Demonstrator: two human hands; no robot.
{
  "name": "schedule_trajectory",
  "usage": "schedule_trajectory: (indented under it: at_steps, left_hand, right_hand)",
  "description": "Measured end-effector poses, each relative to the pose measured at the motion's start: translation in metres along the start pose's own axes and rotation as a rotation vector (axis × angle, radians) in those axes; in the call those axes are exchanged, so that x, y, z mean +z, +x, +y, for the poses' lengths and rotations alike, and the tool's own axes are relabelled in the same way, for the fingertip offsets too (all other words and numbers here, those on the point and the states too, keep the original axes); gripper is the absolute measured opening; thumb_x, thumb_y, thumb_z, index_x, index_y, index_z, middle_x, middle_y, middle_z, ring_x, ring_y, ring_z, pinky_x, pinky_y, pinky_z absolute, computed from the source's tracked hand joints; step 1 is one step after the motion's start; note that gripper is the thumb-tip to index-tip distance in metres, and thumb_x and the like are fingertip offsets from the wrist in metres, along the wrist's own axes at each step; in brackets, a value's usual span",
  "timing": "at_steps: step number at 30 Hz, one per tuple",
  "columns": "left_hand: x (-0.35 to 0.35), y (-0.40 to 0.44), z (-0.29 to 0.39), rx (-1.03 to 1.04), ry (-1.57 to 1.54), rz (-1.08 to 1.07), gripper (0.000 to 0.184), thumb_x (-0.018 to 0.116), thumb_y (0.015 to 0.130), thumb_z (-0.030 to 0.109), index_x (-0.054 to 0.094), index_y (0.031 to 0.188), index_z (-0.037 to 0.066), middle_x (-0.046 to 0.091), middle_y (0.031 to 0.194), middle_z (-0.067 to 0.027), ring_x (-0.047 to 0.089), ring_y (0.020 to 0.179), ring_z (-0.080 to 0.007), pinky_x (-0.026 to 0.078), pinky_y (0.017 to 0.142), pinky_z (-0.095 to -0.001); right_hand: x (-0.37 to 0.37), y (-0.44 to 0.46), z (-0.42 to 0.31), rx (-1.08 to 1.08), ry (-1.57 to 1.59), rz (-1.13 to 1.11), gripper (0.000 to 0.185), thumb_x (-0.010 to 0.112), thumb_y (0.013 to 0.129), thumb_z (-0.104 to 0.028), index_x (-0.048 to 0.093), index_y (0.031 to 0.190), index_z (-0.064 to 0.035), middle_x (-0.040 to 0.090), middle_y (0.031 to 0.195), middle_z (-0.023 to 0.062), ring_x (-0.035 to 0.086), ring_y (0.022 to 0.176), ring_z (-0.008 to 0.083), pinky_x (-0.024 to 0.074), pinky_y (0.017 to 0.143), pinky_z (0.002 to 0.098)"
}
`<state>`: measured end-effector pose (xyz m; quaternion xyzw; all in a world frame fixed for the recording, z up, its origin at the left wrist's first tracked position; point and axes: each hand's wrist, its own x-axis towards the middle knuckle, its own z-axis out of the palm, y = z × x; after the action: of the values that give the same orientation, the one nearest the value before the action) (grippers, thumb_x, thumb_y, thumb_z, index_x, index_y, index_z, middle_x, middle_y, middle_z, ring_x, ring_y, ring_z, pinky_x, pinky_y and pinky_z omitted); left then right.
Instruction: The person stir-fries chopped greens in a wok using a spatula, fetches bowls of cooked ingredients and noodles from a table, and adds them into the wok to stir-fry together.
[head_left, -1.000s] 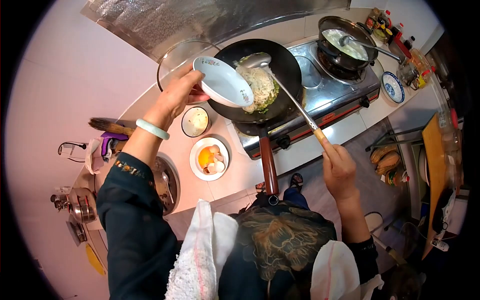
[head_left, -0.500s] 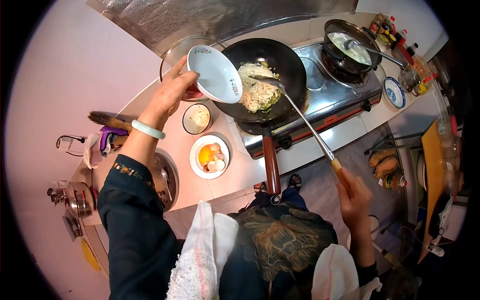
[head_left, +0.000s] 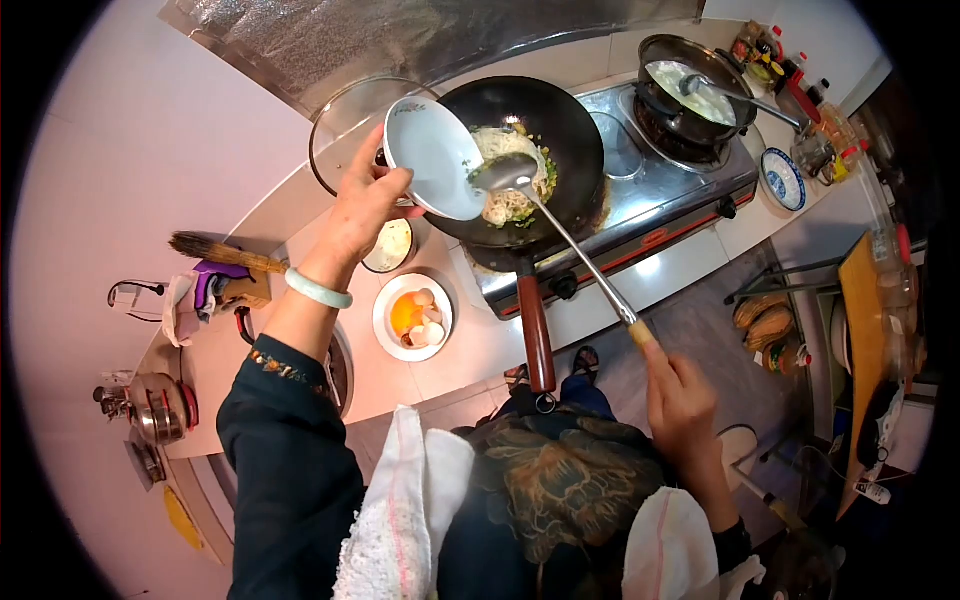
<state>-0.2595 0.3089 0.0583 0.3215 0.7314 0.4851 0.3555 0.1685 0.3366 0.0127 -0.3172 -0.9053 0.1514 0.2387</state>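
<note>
My left hand grips the rim of a white flower-patterned bowl, tilted over the left side of a black wok. The bowl's pale inside shows no food that I can make out. My right hand is closed round the wooden end of a long metal wok spatula. Its rounded head is at the bowl's right rim, above pale noodles with green bits in the wok. Whether head and rim touch, I cannot tell. The wok's brown handle points towards me.
A plate with eggshells and yellow egg stands left of the gas stove. Near it are a small bowl and a glass lid. A pot with a ladle occupies the right burner, a patterned bowl beside it.
The spatula head has moved left from the noodles to the bowl's rim, and my right hand has shifted left and down. The bowl has shifted slightly; my left hand still holds it.
</note>
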Motion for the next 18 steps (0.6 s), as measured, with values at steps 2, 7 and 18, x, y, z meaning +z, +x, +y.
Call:
schedule_trajectory:
  at_steps: [2, 7, 18]
  left_hand:
    - [0.001, 0.001, 0.0, -0.007, -0.018, -0.009, 0.073, 0.052, 0.093, 0.013, 0.016, 0.157, 0.013, 0.061, 0.112, -0.0165, 0.068, 0.085, -0.023, 0.061, 0.073, -0.0328]
    - [0.0, -0.006, 0.015, -0.064, -0.089, 0.001, 0.072, 0.052, 0.093, 0.015, 0.019, 0.157, 0.014, 0.061, 0.111, -0.0137, 0.067, 0.084, -0.0211, 0.061, 0.074, -0.0327]
    - [-0.041, -0.027, 0.01, -0.065, -0.171, 0.043, 0.066, 0.052, 0.092, 0.017, 0.03, 0.153, 0.013, 0.056, 0.119, -0.0125, 0.066, 0.086, -0.0197, 0.062, 0.075, -0.029]
  right_hand:
    - [0.011, 0.008, 0.01, -0.003, 0.021, 0.038, 0.044, 0.066, 0.083, 0.005, 0.064, 0.127, -0.0025, 0.062, 0.087, 0.0137, 0.062, 0.069, 0.0291, 0.0496, 0.058, 0.0362]
    - [0.023, 0.023, 0.018, 0.085, 0.159, 0.146, 0.046, 0.065, 0.085, 0.005, 0.063, 0.129, -0.0058, 0.061, 0.088, 0.0141, 0.061, 0.07, 0.0293, 0.0495, 0.059, 0.0349]
    - [-0.019, 0.043, 0.022, 0.054, 0.186, 0.05, 0.041, 0.064, 0.086, 0.004, 0.065, 0.125, -0.0075, 0.06, 0.081, 0.0125, 0.06, 0.067, 0.0271, 0.0479, 0.059, 0.035]
